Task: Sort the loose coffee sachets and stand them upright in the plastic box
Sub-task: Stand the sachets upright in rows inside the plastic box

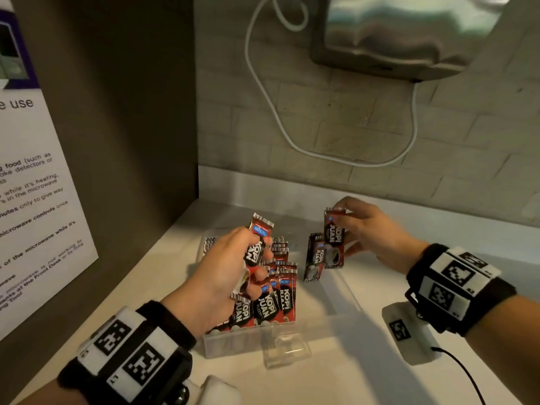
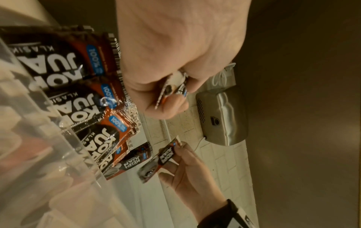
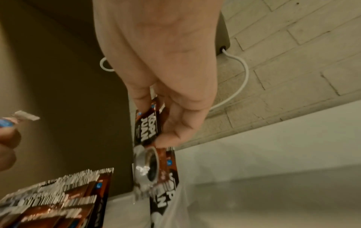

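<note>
Your left hand (image 1: 225, 270) is clenched around a small bunch of Kopi Juan sachets (image 1: 257, 244), held upright just above the left half of the clear plastic box (image 1: 233, 343). From the left wrist cam you can see at least two packet edges pinched between thumb and fingers, exact count idk.

Your right hand (image 1: 371, 232) is pinching a single sachet (image 1: 334, 238) by its top edge w/ thumb and fingers, packet hanging vertical over the right side of the box. Just beside it, one more sachet (image 1: 315, 258) stands upright on its own, leaning a bit; can't tell if the two are touching.

Inside the box, left end is packed w/ upright sachets in rows (image 1: 271, 296), labels facing you, crimped tops up. The box's right half is mostly bare. It has a clear latch tab (image 1: 287, 347) on the near wall.

Surface & room: the box sits on a white countertop (image 1: 336, 384) in a corner nook. Left side is a dark olive panel (image 1: 122, 127), w/ a printed microwave notice (image 1: 38, 200) on the near part. Back wall is pale brick-pattern tile (image 1: 365, 118) above a white upstand. A stainless wall-mounted unit (image 1: 403, 33) hangs up top, w/ a white cable (image 1: 280, 124) looping down the wall below it. Lighting's dim and warm.
</note>
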